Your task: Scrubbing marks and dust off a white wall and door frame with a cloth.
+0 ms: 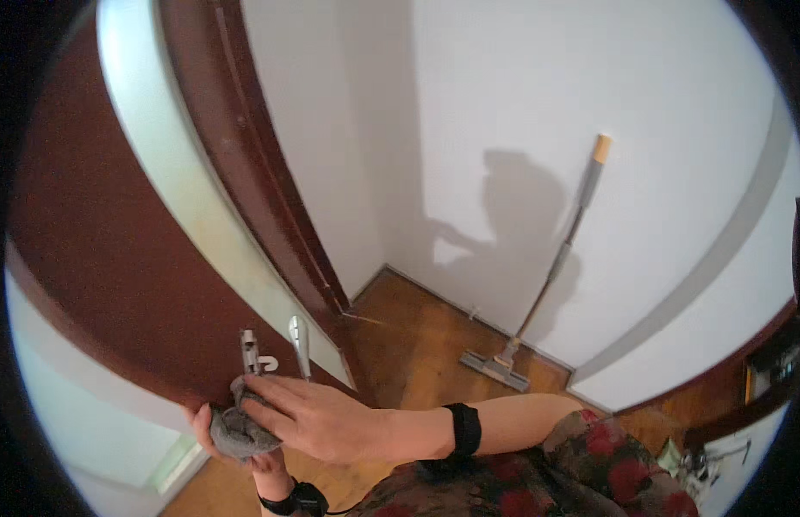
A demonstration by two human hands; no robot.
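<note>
A bunched grey cloth (241, 432) lies between my hands at the near edge of the dark brown door (135, 291). My left hand (204, 432) grips the cloth from the left, its fingers beside the door's edge and part of the palm hidden beneath the fabric. From the right, my right hand (322, 413) lies over the cloth with its fingers bent onto it. Just above the fingers are a small metal door bolt (248, 346) and a white hook (268, 364). A silver lever handle (299, 339) stands beyond my right hand, its lower end close behind it.
A flat mop (561, 258) leans on the white wall (658, 213), its head (495, 371) on the brown wooden floor (419, 342). The dark door frame (264, 148) rises at the left. Assorted items (703, 468), too blurred to name, show at the lower right.
</note>
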